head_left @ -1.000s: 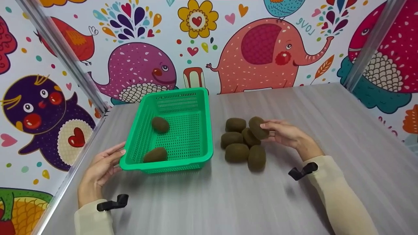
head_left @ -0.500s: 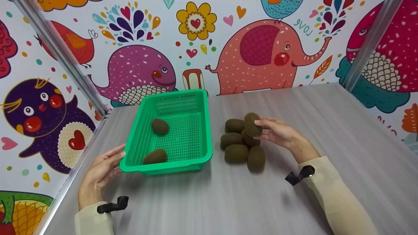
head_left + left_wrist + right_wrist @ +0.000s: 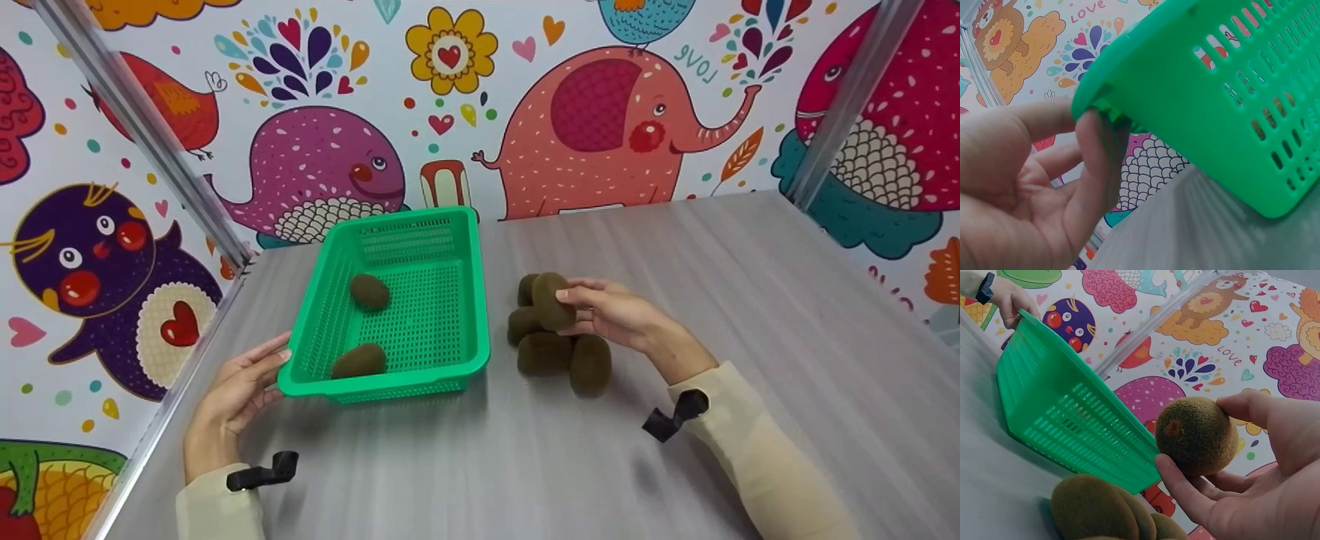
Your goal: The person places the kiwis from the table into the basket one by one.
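Observation:
My right hand [image 3: 611, 311] pinches a brown fuzzy kiwi [image 3: 553, 301] between thumb and fingers. In the right wrist view this kiwi [image 3: 1196, 436] is up off the table, with other kiwis [image 3: 1092, 509] below it. Several more kiwis [image 3: 545, 354] lie grouped on the table under and beside the hand, partly hidden by it. My left hand [image 3: 240, 386] grips the rim of a green plastic basket [image 3: 480, 300] at its near left corner. The left wrist view has the fingers [image 3: 1095, 157] curled at the basket's rim [image 3: 1123, 42]. Inside the basket are two kiwis [image 3: 370, 292], lying apart.
The grey table [image 3: 420, 472] carries the basket left of the loose kiwis. Walls with cartoon animals [image 3: 600, 135] stand behind and at the sides, with metal posts [image 3: 142, 135] at the corners. A black band device [image 3: 262, 471] sits on each sleeve.
My right hand has carried its kiwi leftward over the group, closer to the basket. The left hand and the basket have stayed in place.

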`<state>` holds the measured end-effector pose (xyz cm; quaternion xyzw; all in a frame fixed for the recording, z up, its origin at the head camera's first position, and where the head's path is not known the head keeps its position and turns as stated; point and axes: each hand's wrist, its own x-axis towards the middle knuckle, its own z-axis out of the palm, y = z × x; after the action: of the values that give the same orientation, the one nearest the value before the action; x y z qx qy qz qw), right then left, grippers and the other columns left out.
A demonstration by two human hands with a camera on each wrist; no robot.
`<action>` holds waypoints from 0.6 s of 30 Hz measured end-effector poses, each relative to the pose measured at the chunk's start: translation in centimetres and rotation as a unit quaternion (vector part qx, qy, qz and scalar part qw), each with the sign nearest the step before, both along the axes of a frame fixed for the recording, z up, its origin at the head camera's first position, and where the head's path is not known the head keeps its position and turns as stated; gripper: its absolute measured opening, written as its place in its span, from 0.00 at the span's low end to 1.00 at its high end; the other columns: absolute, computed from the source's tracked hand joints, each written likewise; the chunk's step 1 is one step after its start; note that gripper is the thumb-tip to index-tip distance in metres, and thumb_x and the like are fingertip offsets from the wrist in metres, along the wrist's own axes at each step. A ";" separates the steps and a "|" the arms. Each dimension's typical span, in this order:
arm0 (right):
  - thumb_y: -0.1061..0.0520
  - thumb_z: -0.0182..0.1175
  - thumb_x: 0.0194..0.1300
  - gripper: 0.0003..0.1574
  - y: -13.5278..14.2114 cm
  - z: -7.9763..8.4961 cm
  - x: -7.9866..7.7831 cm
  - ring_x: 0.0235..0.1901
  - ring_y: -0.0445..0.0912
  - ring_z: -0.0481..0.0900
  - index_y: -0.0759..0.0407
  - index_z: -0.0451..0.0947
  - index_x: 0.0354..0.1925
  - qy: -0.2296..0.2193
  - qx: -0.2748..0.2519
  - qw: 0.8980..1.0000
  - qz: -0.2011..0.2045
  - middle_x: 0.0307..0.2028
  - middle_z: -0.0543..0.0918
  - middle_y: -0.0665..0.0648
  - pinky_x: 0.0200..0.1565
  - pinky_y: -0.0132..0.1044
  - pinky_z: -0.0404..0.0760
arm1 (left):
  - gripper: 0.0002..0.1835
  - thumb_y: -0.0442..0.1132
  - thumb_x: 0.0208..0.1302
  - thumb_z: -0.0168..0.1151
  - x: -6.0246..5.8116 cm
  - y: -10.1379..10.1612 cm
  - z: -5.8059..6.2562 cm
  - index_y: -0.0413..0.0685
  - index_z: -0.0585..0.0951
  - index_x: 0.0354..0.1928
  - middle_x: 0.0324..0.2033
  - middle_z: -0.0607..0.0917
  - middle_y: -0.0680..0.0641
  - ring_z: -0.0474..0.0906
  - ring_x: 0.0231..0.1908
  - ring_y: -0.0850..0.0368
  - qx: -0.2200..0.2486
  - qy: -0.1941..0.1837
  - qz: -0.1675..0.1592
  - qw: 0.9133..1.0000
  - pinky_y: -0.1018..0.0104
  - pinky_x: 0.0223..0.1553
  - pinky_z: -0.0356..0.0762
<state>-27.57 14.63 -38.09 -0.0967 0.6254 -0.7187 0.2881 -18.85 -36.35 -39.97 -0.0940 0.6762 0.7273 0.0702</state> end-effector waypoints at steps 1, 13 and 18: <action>0.53 0.56 0.75 0.37 -0.2 0.0 0.0 0.56 0.48 0.80 0.65 0.54 0.73 0.002 0.001 1.000 0.000 0.62 0.72 0.58 0.60 0.43 0.81 | 0.17 0.35 0.74 0.56 0.0 0.0 -0.1 0.72 0.86 0.41 0.37 0.90 0.59 0.88 0.37 0.64 0.000 -0.001 -0.001 1.000 0.67 0.38 0.87; 0.50 0.58 0.73 0.36 -3.6 1.5 -0.4 0.57 0.53 0.77 0.58 0.59 0.73 -0.006 0.023 1.000 0.001 0.63 0.71 0.61 0.64 0.49 0.77 | 0.17 0.35 0.74 0.55 0.1 -0.1 -0.1 0.72 0.86 0.41 0.37 0.90 0.58 0.88 0.36 0.63 0.007 -0.005 0.007 1.000 0.67 0.38 0.87; 0.50 0.58 0.74 0.36 -4.8 1.9 -0.5 0.58 0.54 0.78 0.58 0.59 0.73 -0.004 0.031 0.999 0.009 0.63 0.71 0.62 0.65 0.51 0.77 | 0.17 0.36 0.74 0.56 0.1 -0.1 0.0 0.72 0.86 0.42 0.37 0.90 0.58 0.88 0.37 0.63 0.006 -0.002 -0.003 1.000 0.66 0.39 0.87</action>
<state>-28.10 9.79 -36.20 -0.0906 0.6451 -0.6970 0.2997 -18.78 -36.40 -39.96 -0.0928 0.6723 0.7306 0.0744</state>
